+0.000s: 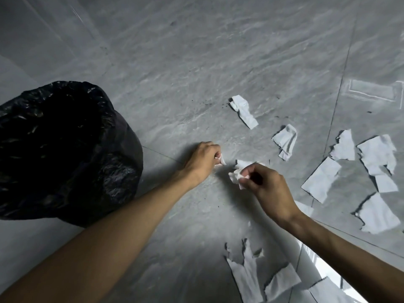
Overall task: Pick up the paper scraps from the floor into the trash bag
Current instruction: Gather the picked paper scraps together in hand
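A black trash bag (pixel 54 149) stands open-mouthed on the grey floor at the left. My left hand (pixel 202 160) rests low on the floor just right of the bag, fingers pinched on a small white paper scrap (pixel 220 160). My right hand (pixel 265 184) is beside it, closed on a crumpled white scrap (pixel 237 172). Several torn white scraps lie further right: a long strip (pixel 243 110), a folded piece (pixel 285 139), a flat rectangle (pixel 321 179). Another large torn piece (pixel 249 276) lies near the bottom.
The floor is grey marbled tile (pixel 196 62) with dark grout lines. A cluster of scraps (pixel 378 154) sits at the right edge, with one more (pixel 377 217) below it. A bright glossy reflection (pixel 323 270) shows at the bottom right.
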Motion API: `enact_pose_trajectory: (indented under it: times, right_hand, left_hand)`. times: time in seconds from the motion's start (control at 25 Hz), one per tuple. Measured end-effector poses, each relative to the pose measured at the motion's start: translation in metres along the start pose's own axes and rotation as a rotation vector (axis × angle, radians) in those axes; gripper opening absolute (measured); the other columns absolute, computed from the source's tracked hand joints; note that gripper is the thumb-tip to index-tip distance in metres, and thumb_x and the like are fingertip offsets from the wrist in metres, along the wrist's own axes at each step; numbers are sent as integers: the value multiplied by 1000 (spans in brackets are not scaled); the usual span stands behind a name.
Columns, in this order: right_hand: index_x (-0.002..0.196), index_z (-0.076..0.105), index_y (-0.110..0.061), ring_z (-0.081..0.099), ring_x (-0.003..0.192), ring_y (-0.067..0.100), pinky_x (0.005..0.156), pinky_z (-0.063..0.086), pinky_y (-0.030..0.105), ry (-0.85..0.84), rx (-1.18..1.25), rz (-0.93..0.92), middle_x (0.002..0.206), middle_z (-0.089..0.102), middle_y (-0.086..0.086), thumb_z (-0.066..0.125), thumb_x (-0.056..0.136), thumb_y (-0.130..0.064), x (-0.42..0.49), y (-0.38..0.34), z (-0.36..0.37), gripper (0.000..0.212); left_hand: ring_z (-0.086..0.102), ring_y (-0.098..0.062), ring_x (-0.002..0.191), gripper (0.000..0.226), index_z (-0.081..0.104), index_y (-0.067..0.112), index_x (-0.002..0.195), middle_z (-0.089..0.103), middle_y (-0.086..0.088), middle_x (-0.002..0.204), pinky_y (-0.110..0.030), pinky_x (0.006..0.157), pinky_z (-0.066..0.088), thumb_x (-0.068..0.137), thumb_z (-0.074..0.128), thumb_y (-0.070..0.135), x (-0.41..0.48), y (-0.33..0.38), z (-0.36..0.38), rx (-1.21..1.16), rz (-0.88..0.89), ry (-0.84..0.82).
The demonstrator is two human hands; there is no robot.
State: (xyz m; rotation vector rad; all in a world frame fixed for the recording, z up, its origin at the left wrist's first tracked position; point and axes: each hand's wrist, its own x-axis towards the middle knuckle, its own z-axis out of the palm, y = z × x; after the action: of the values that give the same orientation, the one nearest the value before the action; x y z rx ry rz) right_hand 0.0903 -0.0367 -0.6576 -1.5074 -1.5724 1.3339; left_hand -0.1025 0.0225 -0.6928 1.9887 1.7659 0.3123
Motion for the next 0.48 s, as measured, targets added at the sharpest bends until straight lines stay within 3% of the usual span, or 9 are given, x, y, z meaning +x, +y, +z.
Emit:
enact_pose_trajectory:
  times: [0.08,0.2,0.4,0.48]
  right_hand:
    - [76,62,-12,54,63,12,64,46,19,29,322,164,68,60,2,65,86,-3,1,-8,-1,14]
    - [82,62,-8,56,69,19,69,49,24,30,645,309,76,59,10,62,87,0,6,-26,5,9]
    - [80,64,-11,60,61,12,68,48,25,-43,737,286,71,65,3,62,87,-2,24,-82,30,12]
    - [81,63,-11,57,58,12,64,49,24,-110,734,218,68,64,3,61,87,-2,29,-116,48,11]
  left_hand:
    - [58,-21,71,4,66,2,78,66,-11,79,-26,63,38,79,70,3,-10,7,-7,-115,-94,54]
    - [58,-16,63,7,66,9,76,65,-3,69,-26,62,45,77,73,10,-35,22,-39,-344,-233,196]
    - [70,-21,68,10,66,12,77,73,-7,73,-39,68,58,78,75,15,-90,60,-150,-530,-81,491]
    - [72,-16,71,10,65,19,77,74,1,77,-32,67,58,79,74,19,-120,66,-197,-522,19,636]
